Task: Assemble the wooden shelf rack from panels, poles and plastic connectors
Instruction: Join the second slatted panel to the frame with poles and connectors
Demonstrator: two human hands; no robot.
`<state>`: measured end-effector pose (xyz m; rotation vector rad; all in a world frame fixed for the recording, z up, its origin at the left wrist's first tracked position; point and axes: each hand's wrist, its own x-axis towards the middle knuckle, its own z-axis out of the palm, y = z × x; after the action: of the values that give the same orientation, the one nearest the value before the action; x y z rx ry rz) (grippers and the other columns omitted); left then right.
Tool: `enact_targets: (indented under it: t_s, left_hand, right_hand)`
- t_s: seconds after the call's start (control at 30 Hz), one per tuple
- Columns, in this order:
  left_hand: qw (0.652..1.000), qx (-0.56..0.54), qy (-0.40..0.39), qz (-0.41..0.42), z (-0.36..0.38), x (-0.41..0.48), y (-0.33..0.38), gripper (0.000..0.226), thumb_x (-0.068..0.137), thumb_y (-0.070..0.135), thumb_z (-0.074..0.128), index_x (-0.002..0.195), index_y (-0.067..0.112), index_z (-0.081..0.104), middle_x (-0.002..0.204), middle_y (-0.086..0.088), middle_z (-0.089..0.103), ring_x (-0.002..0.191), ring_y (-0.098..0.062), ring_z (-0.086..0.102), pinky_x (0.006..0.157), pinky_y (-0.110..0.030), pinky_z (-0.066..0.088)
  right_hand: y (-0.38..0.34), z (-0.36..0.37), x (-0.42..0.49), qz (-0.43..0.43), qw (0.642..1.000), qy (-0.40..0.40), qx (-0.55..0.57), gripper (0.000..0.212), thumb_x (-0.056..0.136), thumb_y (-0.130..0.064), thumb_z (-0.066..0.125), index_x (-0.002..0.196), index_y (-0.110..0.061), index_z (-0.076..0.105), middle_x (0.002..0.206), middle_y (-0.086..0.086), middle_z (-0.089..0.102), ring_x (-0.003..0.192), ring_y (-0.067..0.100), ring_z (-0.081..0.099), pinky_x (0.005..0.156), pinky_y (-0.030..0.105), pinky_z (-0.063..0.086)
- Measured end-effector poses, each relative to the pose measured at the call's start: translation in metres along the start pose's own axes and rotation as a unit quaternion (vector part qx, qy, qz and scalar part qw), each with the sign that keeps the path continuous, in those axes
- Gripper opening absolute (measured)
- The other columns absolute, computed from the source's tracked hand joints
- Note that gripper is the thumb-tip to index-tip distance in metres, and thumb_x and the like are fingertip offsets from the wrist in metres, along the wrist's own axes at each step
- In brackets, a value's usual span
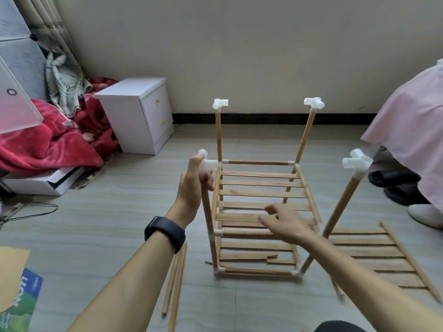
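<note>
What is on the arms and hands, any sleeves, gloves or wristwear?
Both forearms are bare as far as the frame shows: no sleeves, no gloves. Behind the left hand sits a broad black wristband, smooth and matte, like a fitness tracker. The right hand and its wrist carry nothing. No rings show on either hand.
</note>
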<state>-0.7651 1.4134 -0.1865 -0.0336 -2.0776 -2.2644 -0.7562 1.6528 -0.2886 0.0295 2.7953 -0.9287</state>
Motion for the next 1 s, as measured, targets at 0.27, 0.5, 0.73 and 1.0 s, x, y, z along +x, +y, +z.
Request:
enact_targets:
  t_s: [0.27,0.5,0.73,1.0]
  left_hand:
    - [0.998,-0.046,0.034,0.029,0.006,0.013,-0.021,0.043,0.072,0.065,0.049,0.057,0.024,0.045,0.052,0.008,0.036,0.047,-0.008,0.033,0.046,-0.020,0.033]
    - [0.994,-0.048,0.082,0.050,0.015,0.011,-0.021,0.039,0.074,0.061,0.049,0.050,0.030,0.046,0.051,0.008,0.035,0.048,-0.010,0.033,0.046,-0.019,0.033]
    - [0.996,-0.045,0.041,0.071,0.017,0.007,-0.028,0.054,0.091,0.071,0.036,0.065,0.035,0.066,0.051,0.011,0.042,0.045,-0.004,0.039,0.047,-0.016,0.039]
    - [0.961,0.186,0.139,-0.153,-0.056,-0.012,-0.156,0.027,0.102,0.051,0.046,0.098,0.026,0.057,0.096,0.004,0.069,0.094,-0.014,0.065,0.076,-0.029,0.048]
  right_hand:
    - [0.031,0.081,0.032,-0.029,0.965,-0.017,-0.259,0.108,0.080,-0.080,0.053,0.162,-0.031,0.000,0.171,0.004,-0.004,0.157,0.031,-0.002,0.122,0.059,0.007]
    - [0.024,0.090,0.042,-0.043,0.955,0.066,-0.286,0.087,0.080,-0.080,0.052,0.148,-0.032,0.028,0.152,0.002,0.038,0.140,0.030,0.031,0.112,0.055,0.026]
    - [0.019,0.082,0.041,-0.033,0.960,0.030,-0.278,0.091,0.080,-0.078,0.054,0.152,-0.033,0.021,0.155,0.002,0.032,0.144,0.030,0.026,0.116,0.057,0.022]
    - [-0.012,0.093,0.046,-0.090,0.958,0.008,-0.273,0.095,0.086,-0.065,0.062,0.157,-0.028,0.012,0.165,0.008,0.019,0.153,0.033,0.015,0.123,0.058,0.016]
